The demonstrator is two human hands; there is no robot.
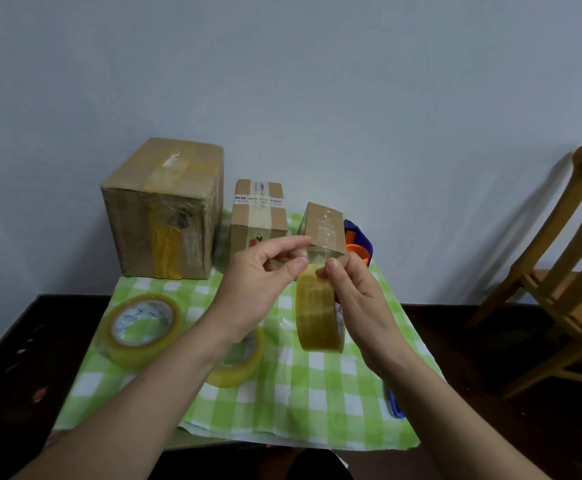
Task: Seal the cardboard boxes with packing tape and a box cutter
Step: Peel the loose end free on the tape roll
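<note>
Fingers (291, 242) of left hand (262, 271) pinch the free end of a clear strip (312, 252). Right hand (355, 296) grips the roll (319, 317), thumb at its top edge. The roll stands on edge, held above the cloth (317, 393). Neither hand is free.

Strip: thin, limp and sticky on one face. It will likely fold onto itself or onto skin if it goes slack, so best kept taut and held by the very end only. Roll: light and stiff, with smooth flanks; safest held through the core or across the flanks.

Small box (324, 223) sits just behind the hands, glossy tape already on top. Cannot tell whether the strip touches it. It looks light and may slide on the cloth when pressed.

Mid box (260, 213) is beside it and big box (163, 209) further left, both taped. Second roll (142, 327) lies flat, and third roll (241, 362) is partly under the left wrist. A blue-and-orange object (359, 244) sits behind the small box. A blue handle (395, 403) at the cloth's right edge is possibly the cutter, and would need a hand freed to reach. Dark surface (23, 341) lies below, with a chair (559, 271) to the right, well apart.
</note>
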